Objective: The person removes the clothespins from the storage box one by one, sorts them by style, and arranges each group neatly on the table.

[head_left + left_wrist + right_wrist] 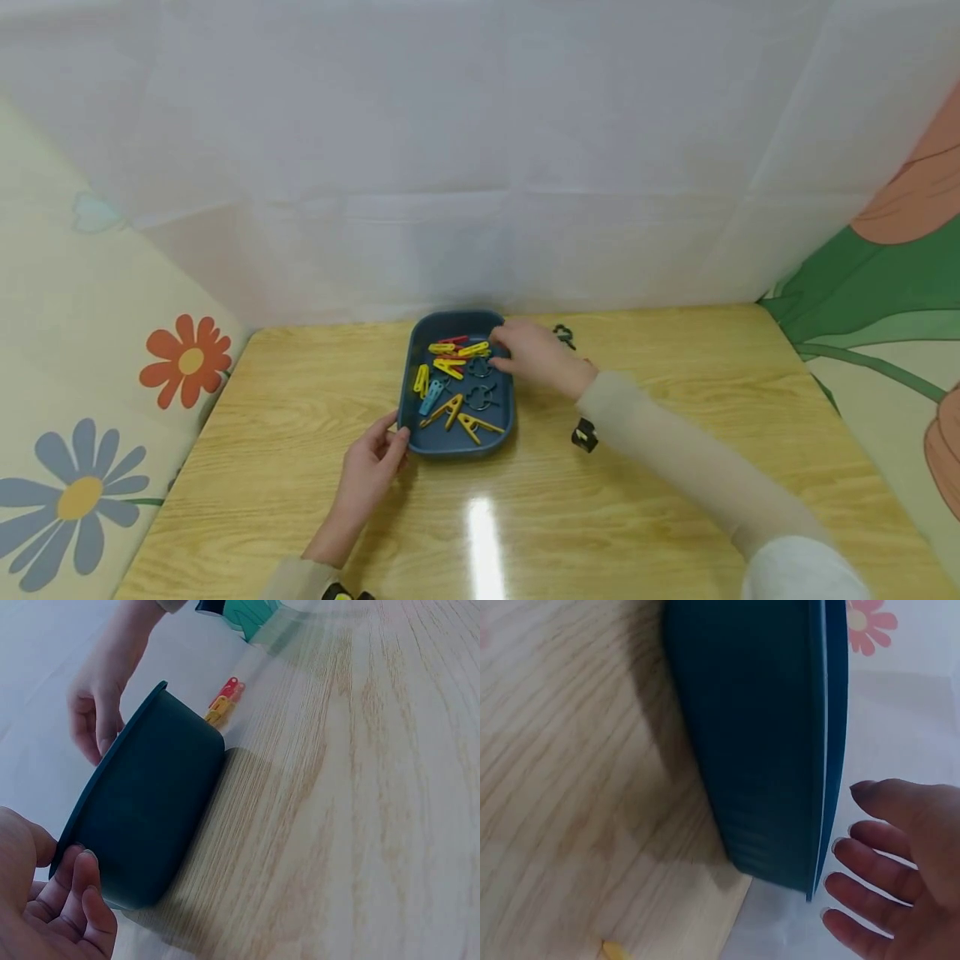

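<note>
A wooden surface carries a dark blue tray at its far middle. The left grip pinches the tray's near-left rim; the right grip, loosely open and apparently empty, reaches over its right side. Many colourful clips lie inside; one dark clip lies outside, far right, so the work looks unfinished.

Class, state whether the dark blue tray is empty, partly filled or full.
Partly filled: yellow clips and a blue clip lie in the tray, bare floor showing between them.
</note>
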